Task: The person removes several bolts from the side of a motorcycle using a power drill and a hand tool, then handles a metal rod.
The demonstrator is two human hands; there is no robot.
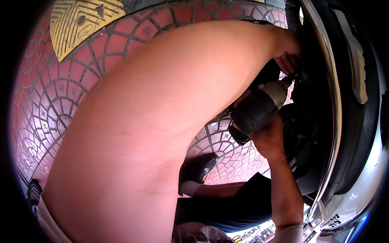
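Observation:
My right hand is wrapped round the handle of a cordless impact driver with a dark body and a greyish nose. The driver points up and to the right, its tip meeting dark parts of a scooter-like vehicle. My left arm crosses most of the view. Beside the driver's tip is my left hand, its fingers bent and close together against the vehicle's shadowed underside. What those fingers hold, if anything, is hidden in the dark.
A chrome bar curves along the vehicle's side. Reddish patterned paving lies below, with a yellow ribbed ramp at the far left. A dark shoe rests on the paving. Several small items show at the bottom edge.

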